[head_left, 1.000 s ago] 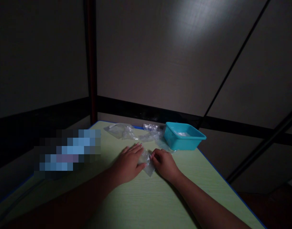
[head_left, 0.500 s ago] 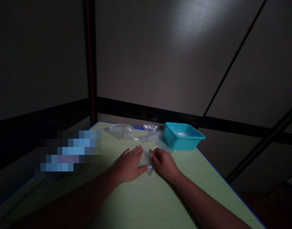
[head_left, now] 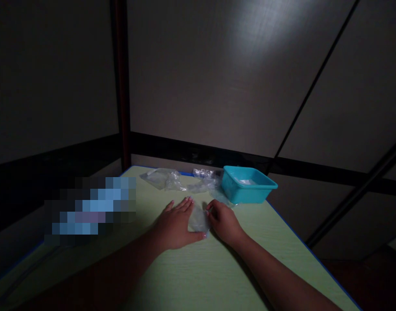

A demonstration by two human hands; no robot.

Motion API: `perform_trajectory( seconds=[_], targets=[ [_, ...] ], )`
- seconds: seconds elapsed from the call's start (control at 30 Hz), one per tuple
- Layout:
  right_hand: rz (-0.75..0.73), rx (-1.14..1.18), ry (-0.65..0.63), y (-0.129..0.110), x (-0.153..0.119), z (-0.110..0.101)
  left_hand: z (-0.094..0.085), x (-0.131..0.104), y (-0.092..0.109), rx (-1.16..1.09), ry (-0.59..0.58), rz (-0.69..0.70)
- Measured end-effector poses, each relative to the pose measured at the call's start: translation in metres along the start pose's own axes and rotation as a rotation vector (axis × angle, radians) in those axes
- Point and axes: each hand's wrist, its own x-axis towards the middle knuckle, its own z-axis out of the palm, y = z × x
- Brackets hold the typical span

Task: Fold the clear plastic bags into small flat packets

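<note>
A small clear plastic bag lies flat on the pale green table between my two hands. My left hand rests palm down over its left side, fingers spread, with the thumb stretched along the bag's near edge. On the opposite side, my right hand is curled, thumb and fingers pinched together at the bag's right edge. The fingertips of the right hand are partly hidden, but the bag's edge runs into them.
Behind my hands lie several crumpled clear plastic bags. A turquoise basket stands at the back right with clear plastic inside. On the left is a blurred-out blue object, with a cable near it. Wall panels rise behind the table.
My left thumb has slid slightly down and outward along the bag, so more of the bag shows between my hands. My right hand has barely moved and keeps its pinch.
</note>
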Motion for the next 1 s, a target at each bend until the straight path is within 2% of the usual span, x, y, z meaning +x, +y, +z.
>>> perform_trajectory(
  seconds=[0.27, 0.4, 0.57, 0.67, 0.87, 1.0],
  targets=[
    [-0.011, -0.152, -0.047, -0.007, -0.005, -0.007, -0.001, -0.001, 0.001, 0.010, -0.008, -0.001],
    [0.050, -0.251, -0.037, -0.010, -0.010, -0.010, -0.002, -0.001, 0.001, -0.001, -0.010, 0.002],
    [0.037, -0.208, -0.036, -0.013, -0.014, -0.017, -0.003, -0.001, 0.002, -0.014, -0.007, 0.002],
    [0.021, -0.182, -0.092, -0.012, -0.015, -0.019, -0.004, -0.002, 0.003, -0.021, -0.012, 0.002],
    [0.113, -0.198, -0.269, -0.005, -0.015, -0.015, -0.005, -0.002, 0.003, -0.013, -0.023, 0.005],
    [0.131, -0.218, -0.325, -0.003, -0.013, -0.014, -0.006, -0.002, 0.003, -0.010, -0.038, -0.001]
  ],
)
